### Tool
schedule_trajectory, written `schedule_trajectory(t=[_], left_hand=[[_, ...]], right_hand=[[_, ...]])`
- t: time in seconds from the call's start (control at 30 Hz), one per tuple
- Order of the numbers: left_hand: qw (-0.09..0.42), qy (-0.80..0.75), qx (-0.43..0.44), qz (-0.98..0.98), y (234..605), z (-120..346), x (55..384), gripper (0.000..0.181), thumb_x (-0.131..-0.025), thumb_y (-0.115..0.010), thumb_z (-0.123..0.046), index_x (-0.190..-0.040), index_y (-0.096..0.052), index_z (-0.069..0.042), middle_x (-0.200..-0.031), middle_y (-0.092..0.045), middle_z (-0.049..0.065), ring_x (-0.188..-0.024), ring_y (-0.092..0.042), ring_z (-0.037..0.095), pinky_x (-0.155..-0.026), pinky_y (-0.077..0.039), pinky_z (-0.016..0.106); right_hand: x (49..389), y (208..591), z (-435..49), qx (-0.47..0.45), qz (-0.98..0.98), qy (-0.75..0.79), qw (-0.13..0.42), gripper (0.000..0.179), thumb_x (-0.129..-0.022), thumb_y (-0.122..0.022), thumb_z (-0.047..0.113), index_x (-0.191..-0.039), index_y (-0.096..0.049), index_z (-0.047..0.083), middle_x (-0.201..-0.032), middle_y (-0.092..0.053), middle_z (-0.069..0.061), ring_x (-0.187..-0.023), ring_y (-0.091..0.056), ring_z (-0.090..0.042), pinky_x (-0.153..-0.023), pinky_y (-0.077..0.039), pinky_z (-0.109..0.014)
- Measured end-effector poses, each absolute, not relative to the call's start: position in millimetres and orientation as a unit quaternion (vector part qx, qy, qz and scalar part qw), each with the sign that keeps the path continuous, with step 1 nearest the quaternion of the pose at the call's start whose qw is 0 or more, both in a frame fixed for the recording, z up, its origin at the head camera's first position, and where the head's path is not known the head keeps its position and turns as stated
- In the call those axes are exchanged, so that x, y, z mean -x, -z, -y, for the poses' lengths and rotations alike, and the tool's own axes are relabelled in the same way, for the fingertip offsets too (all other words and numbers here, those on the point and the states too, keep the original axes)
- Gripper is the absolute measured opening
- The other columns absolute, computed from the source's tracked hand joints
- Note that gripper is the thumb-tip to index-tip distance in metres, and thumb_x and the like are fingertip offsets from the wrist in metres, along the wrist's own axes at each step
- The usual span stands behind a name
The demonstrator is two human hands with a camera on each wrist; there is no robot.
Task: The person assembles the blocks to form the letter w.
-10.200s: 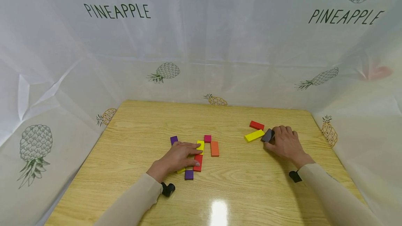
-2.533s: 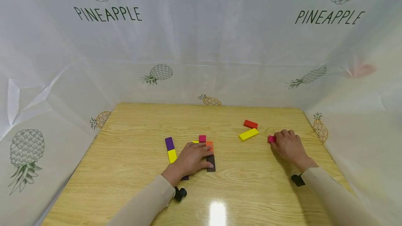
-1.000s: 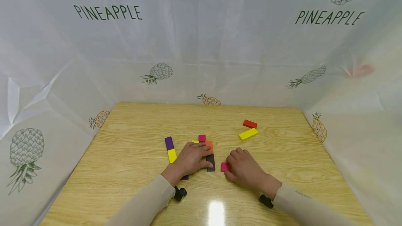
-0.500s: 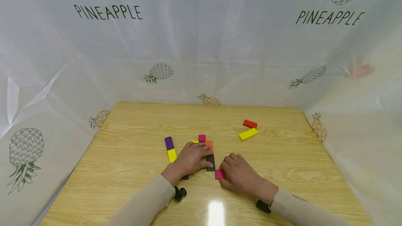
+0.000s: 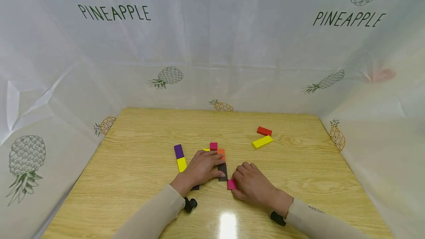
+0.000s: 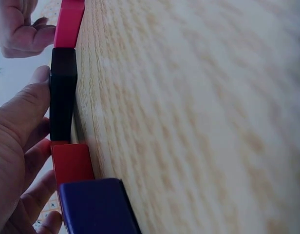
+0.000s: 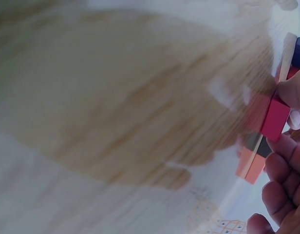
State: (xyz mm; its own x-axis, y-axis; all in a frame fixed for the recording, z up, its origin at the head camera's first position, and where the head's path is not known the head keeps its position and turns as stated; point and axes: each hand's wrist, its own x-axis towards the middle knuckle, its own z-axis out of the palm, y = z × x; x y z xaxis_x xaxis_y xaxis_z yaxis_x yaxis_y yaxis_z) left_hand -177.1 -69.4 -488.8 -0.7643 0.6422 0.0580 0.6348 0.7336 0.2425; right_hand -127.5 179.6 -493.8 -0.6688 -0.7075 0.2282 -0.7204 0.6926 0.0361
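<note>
My right hand (image 5: 254, 183) pinches a small pink block (image 5: 231, 184) on the table, at the near right corner of a black block (image 5: 223, 169). My left hand (image 5: 200, 167) lies over the row, fingertips on an orange block (image 5: 221, 152) and thumb on the black one. Under and around that hand, a purple block (image 5: 179, 151) and a yellow block (image 5: 181, 164) make a slanted line at left. Another pink block (image 5: 213, 146) sits at the top. The left wrist view also shows a red block (image 6: 74, 163) and a near purple block (image 6: 99, 207); the palm hides other pieces in the head view.
A loose red block (image 5: 264, 131) and a yellow block (image 5: 262, 142) lie at the back right of the wooden table (image 5: 149, 128). A pineapple-printed sheet (image 5: 199, 47) encloses the back and sides.
My right hand has brought the pink block from the far right to beside the black block's near end. Earlier it handled the black block, now under my left hand, which has shifted right.
</note>
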Motion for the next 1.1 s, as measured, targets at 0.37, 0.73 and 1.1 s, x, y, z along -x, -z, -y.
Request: schedule_trajectory(t=[0.37,0.73,1.1], left_hand=[[0.014,-0.125,-0.342,-0.931,488.5,69.7,176.9,0.056,-0.099,-0.067,-0.056,-0.145,-0.067,-0.025,-0.153,-0.061,-0.004,-0.148,-0.05,0.022,-0.117,-0.039,0.049],[0.021,-0.125,-0.339,-0.932,487.8,69.7,177.2,0.056,-0.099,-0.067,-0.056,-0.146,-0.066,-0.025,-0.154,-0.06,-0.004,-0.149,-0.049,0.023,-0.118,-0.037,0.051],[0.028,-0.124,-0.335,-0.934,488.9,68.5,177.4,0.059,-0.098,-0.068,-0.057,-0.147,-0.065,-0.026,-0.155,-0.058,-0.005,-0.15,-0.047,0.022,-0.12,-0.036,0.054]], right_hand=[[127.6,494.4,-180.0,-0.39,0.913,-0.031,0.116,0.031,-0.092,-0.075,0.048,-0.1,-0.067,0.019,-0.098,-0.062,0.005,-0.091,-0.049,-0.015,-0.079,-0.041,-0.031],[135.7,489.8,-189.7,-0.387,0.908,-0.071,0.143,0.04,-0.089,-0.078,0.052,-0.104,-0.071,0.016,-0.102,-0.063,0.005,-0.094,-0.051,-0.015,-0.08,-0.042,-0.032],[164.5,485.6,-214.9,-0.322,0.931,-0.054,0.163,0.043,-0.092,-0.078,0.047,-0.111,-0.07,0.009,-0.105,-0.063,-0.003,-0.097,-0.052,-0.025,-0.084,-0.044,-0.04]])
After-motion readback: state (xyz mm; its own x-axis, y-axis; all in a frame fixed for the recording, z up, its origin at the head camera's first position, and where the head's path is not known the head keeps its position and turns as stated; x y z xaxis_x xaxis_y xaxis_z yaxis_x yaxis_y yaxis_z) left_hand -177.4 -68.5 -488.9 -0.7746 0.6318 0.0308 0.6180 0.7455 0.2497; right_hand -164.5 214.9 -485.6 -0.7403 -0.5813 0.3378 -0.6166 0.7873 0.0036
